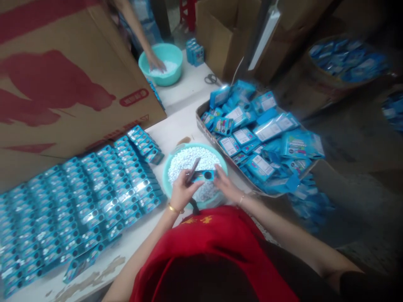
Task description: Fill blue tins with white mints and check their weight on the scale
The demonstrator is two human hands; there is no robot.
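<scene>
Over a turquoise basin (166,180) of small white pieces, both hands hold one small blue box (203,175) with a dark round spot on its side. My left hand (183,189) is closed round the box's left end, and a thin dark object (193,167) sticks up between its fingers. At the box's right end, the fingers of my right hand (225,183) press against it. Rows of similar blue boxes (91,197) stand packed on the left. A tray (204,126) heaped with flat blue packs (267,130) is on the right.
A large cardboard carton (75,71) rises at the upper left. Beyond it, another person's hand (156,62) reaches into a second turquoise basin (171,79). Scissors (210,79) lie on the white table (185,102). A round container (330,79) of blue packs stands at the upper right.
</scene>
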